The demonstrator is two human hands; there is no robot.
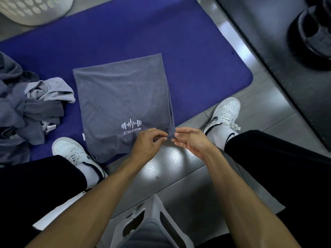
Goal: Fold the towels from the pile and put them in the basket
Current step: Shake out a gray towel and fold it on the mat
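A grey towel [123,97] with a white barbell logo lies flat on the blue mat [125,33], folded into a tall rectangle. Its near right corner is lifted off the floor. My left hand [148,142] pinches that corner from the left, and my right hand [191,140] pinches the same corner from the right, fingertips almost meeting. A pile of crumpled grey towels [26,104] sits on the mat at the left. The white perforated basket [34,9] stands at the top left corner, only partly in view.
My two white shoes [225,113] flank the towel's near end, one on the mat, one on the grey tiled floor [179,167]. A black weight rack with dumbbells [311,38] fills the right. A grey and white object [148,226] lies close below the camera.
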